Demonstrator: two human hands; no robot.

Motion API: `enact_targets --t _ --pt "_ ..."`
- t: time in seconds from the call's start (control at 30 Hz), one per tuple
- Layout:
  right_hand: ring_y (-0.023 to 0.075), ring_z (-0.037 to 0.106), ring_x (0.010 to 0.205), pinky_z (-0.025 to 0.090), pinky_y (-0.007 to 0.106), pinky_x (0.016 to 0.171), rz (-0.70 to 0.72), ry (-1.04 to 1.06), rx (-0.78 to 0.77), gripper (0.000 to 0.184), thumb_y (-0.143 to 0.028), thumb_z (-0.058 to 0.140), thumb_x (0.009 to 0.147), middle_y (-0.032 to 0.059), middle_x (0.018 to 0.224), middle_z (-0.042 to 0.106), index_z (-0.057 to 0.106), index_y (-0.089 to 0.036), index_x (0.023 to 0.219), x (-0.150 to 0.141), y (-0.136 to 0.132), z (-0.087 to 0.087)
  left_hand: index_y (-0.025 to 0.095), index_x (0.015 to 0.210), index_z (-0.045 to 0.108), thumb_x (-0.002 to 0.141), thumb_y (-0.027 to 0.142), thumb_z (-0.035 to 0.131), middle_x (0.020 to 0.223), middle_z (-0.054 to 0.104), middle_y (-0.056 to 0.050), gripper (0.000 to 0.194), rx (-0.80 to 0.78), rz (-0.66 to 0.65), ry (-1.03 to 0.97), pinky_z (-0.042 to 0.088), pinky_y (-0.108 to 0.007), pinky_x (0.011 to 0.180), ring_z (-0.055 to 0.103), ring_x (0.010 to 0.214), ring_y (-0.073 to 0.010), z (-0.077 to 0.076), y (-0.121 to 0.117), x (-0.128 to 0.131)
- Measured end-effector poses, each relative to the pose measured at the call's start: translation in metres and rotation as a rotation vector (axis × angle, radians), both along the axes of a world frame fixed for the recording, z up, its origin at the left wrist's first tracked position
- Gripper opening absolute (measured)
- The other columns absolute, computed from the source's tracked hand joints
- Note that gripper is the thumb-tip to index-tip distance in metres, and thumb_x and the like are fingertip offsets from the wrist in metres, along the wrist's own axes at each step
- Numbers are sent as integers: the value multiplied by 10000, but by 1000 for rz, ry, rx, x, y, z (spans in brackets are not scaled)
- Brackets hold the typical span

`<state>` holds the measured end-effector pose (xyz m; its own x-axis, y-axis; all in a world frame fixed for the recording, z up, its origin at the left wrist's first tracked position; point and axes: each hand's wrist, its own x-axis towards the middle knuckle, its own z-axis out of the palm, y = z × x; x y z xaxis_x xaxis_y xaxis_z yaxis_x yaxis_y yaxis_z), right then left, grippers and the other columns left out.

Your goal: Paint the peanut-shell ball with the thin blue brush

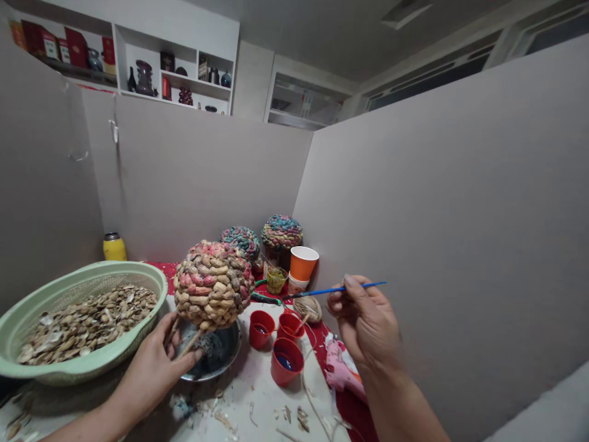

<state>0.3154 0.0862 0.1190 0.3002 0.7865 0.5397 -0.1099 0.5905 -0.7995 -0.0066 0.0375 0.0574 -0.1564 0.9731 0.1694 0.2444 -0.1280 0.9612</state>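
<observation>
Head view: ball (pixel 214 285) looked only partly coloured, pink patches on top and sides, much of the facing side bare tan, so plenty seemed left; far side couldn't be told. Hands were apart: left hand (pixel 154 362) gripped the stick (pixel 191 344) under the ball, holding it up over the metal bowl (pixel 234 351); right hand (pixel 370 322) pinched the brush (pixel 340 288), its tip clear of the ball. Red cups (pixel 281 376) held dark liquid (pixel 286 362), two at least. Two balls behind (pixel 282 232) showed mixed colours all over, apparently done.

White shelves (pixel 133 52), dark vase (pixel 144 78), red box (pixel 76 48) — grey partition (pixel 197 166) below, yellow jar (pixel 115 248) with dark lid (pixel 111 236)
</observation>
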Motion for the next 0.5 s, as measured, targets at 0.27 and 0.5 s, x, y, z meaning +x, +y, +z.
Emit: enact_targets --t 0.27,0.5 --pt "99 631 443 530 197 442 157 -29 178 371 -563 824 844 -29 627 706 708 -217 776 -75 -27 28 187 1201 622 546 231 897 1398 733 -189 712 -75 40 -280 463 -504 1209 633 1373 -400 -21 -21 -8" --pt "143 721 617 606 238 580 33 -221 238 190 -386 720 976 10 736 754 735 -219 887 -82 -15 -16 151 1308 615 621 202 883 1496 663 -219 739 -42 0 -348 426 -533 1223 575 1426 -412 -58 -10 -10"
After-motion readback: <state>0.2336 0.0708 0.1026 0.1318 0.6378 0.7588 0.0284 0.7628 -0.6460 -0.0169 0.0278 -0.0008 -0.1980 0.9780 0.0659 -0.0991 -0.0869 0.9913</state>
